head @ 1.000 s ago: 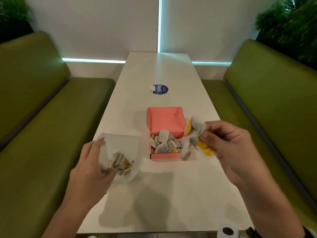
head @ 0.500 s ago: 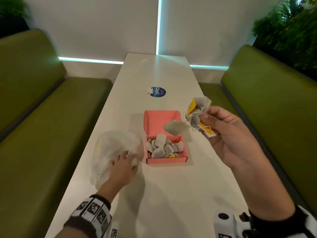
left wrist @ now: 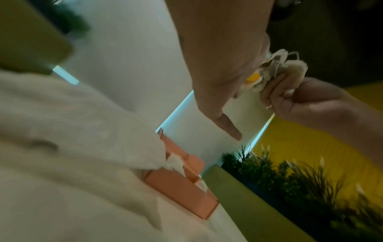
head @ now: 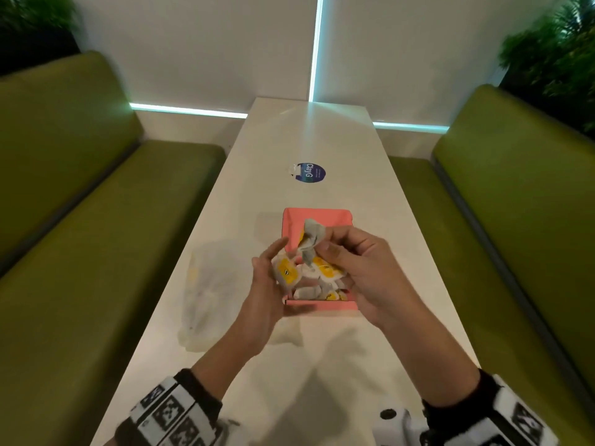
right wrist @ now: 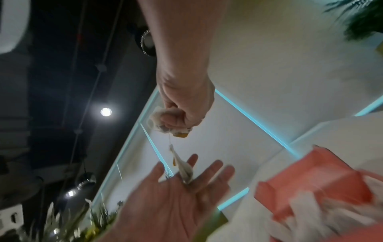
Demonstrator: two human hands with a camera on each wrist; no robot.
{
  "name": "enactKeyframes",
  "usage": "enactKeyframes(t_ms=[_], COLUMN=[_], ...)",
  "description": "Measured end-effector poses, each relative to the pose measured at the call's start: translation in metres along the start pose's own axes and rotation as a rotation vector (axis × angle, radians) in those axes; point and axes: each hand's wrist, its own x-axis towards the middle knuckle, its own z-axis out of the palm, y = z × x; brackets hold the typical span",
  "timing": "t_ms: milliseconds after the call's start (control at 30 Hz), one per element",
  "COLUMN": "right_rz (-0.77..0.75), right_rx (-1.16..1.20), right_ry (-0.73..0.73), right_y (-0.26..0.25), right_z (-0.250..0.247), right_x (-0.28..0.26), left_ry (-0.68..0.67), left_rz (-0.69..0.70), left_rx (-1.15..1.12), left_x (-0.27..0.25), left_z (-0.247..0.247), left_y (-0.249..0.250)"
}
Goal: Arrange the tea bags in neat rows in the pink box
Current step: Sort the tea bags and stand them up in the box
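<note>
Now we see, at the left on the table (head: 264, 381), a crumpled clear plastic bag (head: 209, 284). Our left hand (head: 269, 291) lies with fingers spread and palm up, a dangling tea bag (right wrist: 185, 170) touching it. Our right hand (head: 357, 272) clutches a bunch of grey tea bags (head: 312, 239) with yellow tags above the pink box (head: 318, 305), which holds a loose jumble of more. Half a second ago the left hand pressed the plastic bag; it has since come beside the right, over the box.
</note>
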Motion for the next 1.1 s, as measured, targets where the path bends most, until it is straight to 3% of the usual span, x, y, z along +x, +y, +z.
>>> enactKeyframes(t_ms=[67, 133, 233, 300, 400, 433, 500, 600, 767, 900, 1033, 1100], right_rz=[0.002, -0.11, -0.373, -0.457, -0.255, -0.189, -0.093, 0.043, 0.072, 0.195, 0.183, 0.202], right_rx=[-0.124, -0.474, -1.072, -1.216, -0.909, -0.91, -1.255, -1.647, -1.573, -1.55, -1.48, -1.469], right_ry=[0.025, 0.05, 0.007, 0.0, -0.07, -0.034, 0.037, -0.125, -0.323, -0.439, -0.422, -0.425], right_y=[0.026, 0.058, 0.098, 0.112, 0.102, 0.1, 0.105, 0.124, 0.135, 0.131, 0.132, 0.133], right_z=[0.002, 0.002, 0.009, 0.009, -0.003, -0.01, -0.032, -0.06, -0.073, -0.074, -0.077, -0.078], right_x=[0.008, 0.015, 0.014, 0.013, 0.021, 0.026, 0.036, 0.033, 0.011, -0.023, -0.052, -0.063], left_ry=[-0.01, 0.041, 0.212, 0.342, 0.475, 0.491, 0.477, 0.386, 0.326, 0.286, 0.182, 0.142], left_rz=[-0.121, -0.146, -0.179, -0.182, -0.151, -0.145, -0.154, -0.179, -0.266, -0.182, -0.195, -0.217], left_rx=[-0.212, -0.315, -0.217, -0.12, 0.016, 0.085, 0.295, 0.515, 0.516, 0.735, 0.851, 1.043], left_x=[-0.001, -0.001, 0.002, 0.005, 0.006, 0.006, 0.003, -0.003, -0.014, -0.021, -0.031, -0.038], left_z=[0.002, 0.004, 0.006, 0.002, -0.015, -0.02, -0.029, -0.037, -0.042, -0.037, -0.039, -0.039], left_y=[-0.002, -0.006, -0.017, -0.024, -0.025, -0.025, -0.026, -0.031, -0.037, -0.043, -0.047, -0.048])
